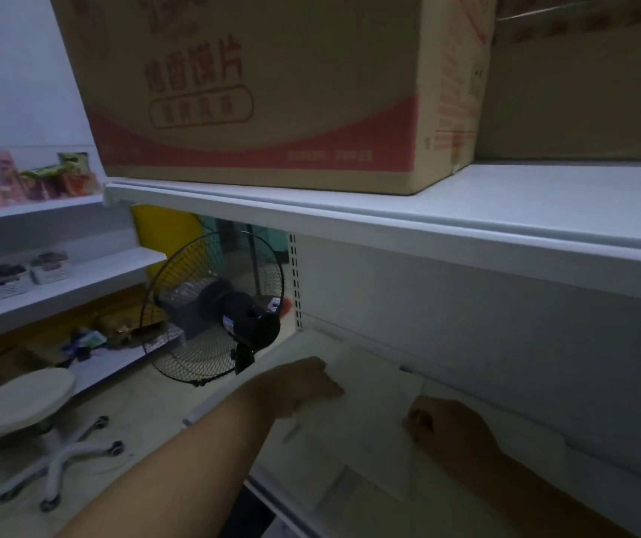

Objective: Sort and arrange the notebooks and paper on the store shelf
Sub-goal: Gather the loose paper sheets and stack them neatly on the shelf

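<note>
Both hands rest on the white paper [377,405] on the lower shelf [280,502]: left hand [311,386] at its far-left edge, right hand [447,425] on its right side. I cannot tell either grip's state.

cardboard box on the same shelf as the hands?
No: the cardboard box sits on the upper shelf, while left hand and right hand touch the paper one shelf below.

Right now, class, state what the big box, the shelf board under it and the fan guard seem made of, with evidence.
Big box: cardboard, matte brown with red print, creased corner edge. Shelf board: probably painted metal, smooth white, thin folded front lip. Fan guard: likely black-coated wire, fine radial spokes.
</note>
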Demonstrator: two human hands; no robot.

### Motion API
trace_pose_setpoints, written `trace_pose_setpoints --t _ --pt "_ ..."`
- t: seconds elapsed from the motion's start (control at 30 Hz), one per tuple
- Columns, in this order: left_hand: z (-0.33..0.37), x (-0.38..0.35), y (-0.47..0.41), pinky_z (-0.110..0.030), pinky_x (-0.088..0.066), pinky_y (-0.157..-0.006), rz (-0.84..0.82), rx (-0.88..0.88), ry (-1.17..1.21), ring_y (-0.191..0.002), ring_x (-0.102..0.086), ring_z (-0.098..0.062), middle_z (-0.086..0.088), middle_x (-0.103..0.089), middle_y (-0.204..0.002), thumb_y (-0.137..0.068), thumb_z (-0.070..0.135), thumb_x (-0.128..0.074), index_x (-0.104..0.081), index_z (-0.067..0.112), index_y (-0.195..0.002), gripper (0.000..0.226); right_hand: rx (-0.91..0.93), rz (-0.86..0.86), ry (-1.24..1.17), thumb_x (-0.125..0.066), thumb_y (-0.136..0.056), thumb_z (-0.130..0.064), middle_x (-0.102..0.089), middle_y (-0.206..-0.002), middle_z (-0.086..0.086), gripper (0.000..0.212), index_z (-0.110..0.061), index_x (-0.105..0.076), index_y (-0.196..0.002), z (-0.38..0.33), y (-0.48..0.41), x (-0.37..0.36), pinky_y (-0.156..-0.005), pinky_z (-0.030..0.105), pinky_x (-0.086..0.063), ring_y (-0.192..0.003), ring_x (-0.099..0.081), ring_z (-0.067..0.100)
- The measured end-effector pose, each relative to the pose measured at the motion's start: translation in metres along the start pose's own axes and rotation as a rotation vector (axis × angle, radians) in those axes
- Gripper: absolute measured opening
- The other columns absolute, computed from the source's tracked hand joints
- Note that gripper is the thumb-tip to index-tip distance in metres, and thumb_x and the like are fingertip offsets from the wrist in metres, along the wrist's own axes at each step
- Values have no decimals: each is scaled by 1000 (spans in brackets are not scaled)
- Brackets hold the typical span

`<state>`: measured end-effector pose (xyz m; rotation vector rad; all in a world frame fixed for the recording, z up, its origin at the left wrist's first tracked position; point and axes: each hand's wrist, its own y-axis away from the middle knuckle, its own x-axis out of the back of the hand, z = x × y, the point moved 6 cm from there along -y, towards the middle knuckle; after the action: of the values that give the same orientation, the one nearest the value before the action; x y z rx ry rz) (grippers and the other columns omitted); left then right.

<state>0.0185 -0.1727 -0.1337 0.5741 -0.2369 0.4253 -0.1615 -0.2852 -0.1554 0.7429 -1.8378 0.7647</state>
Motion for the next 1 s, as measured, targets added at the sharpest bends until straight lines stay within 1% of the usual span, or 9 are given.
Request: trace_pose_setpoints --t 0.1,0.2,0.33,0.47,0.63,0.83,0.87,0.93,1.0 --pt "-2 4 -6 -48 -56 -81 -114 -56 60 -104 -60 -38 -14 -52 -125 -86 4 -63 -38 21 -132 55 -103 72 -12 -54 -88 -41 -61 -79 -7 18 -29 -54 -75 -2 -8 5 -60 26 -33 -78 -58 12" --pt "2 42 -7 -46 -58 -70 -7 -253 216 -85 -63 -35 -14 -60 -106 -87 -1 -58 -46 18 -119 39 -229 242 -10 -51 -88 -36 -67 -82 1 20 -22 -62 -79 -18 -13 8 -63 28 -39 -82 -63 22" --pt "-14 127 -16 -45 -52 -75 231 -382 373 -83 -57 -29 -10 -56 -101 -90 -3 -52 -41 17 -117 36 -316 260 -135 -54 -90 -29 -71 -91 -1 15 -19 -65 -93 -71 -17 -3 -67 23 -41 -87 -65 17" --pt "-41 183 -26 -47 -51 -79 346 -362 276 -92 -55 -30 -10 -53 -114 -88 8 -57 -41 21 -126 43 -453 206 -49 -43 -93 -46 -65 -109 0 38 -20 -49 -121 -117 -22 -23 -80 25 -43 -103 -60 19" --pt "-66 201 -26 -35 -50 -64 174 -407 422 -85 -62 -33 -21 -62 -110 -83 1 -60 -53 2 -115 33 -579 140 105 -36 -88 -65 -48 -128 7 71 -13 -34 -135 -160 -30 -49 -88 32 -42 -116 -49 24" --pt "-79 189 -9 -40 -51 -71 16 -358 623 -76 -62 -32 -13 -66 -88 -81 -11 -53 -59 7 -99 26 -812 40 -77 -65 -74 -60 -36 -137 14 99 -6 -19 -144 -170 -43 -73 -98 36 -41 -124 -42 29" --pt "-81 186 -8 -41 -51 -71 -11 -342 643 -77 -63 -33 -14 -67 -89 -83 -12 -51 -59 7 -100 27 -869 49 -174 -70 -72 -52 -43 -131 14 92 -4 -28 -139 -165 -43 -72 -93 34 -44 -118 -48 28" --pt "-84 185 -9 -44 -51 -76 -38 -322 660 -82 -62 -35 -15 -66 -95 -88 -12 -43 -57 9 -106 31 -896 129 -323 -67 -76 -26 -57 -98 9 37 -3 -53 -101 -159 -41 -60 -73 26 -49 -91 -58 23" --pt "-81 187 -7 -45 -51 -77 -55 -336 661 -88 -61 -36 -15 -64 -102 -89 -11 -42 -54 14 -113 36 -884 139 -286 -55 -81 -12 -51 -75 2 14 -10 -47 -69 -159 -38 -52 -59 19 -41 -74 -55 19"
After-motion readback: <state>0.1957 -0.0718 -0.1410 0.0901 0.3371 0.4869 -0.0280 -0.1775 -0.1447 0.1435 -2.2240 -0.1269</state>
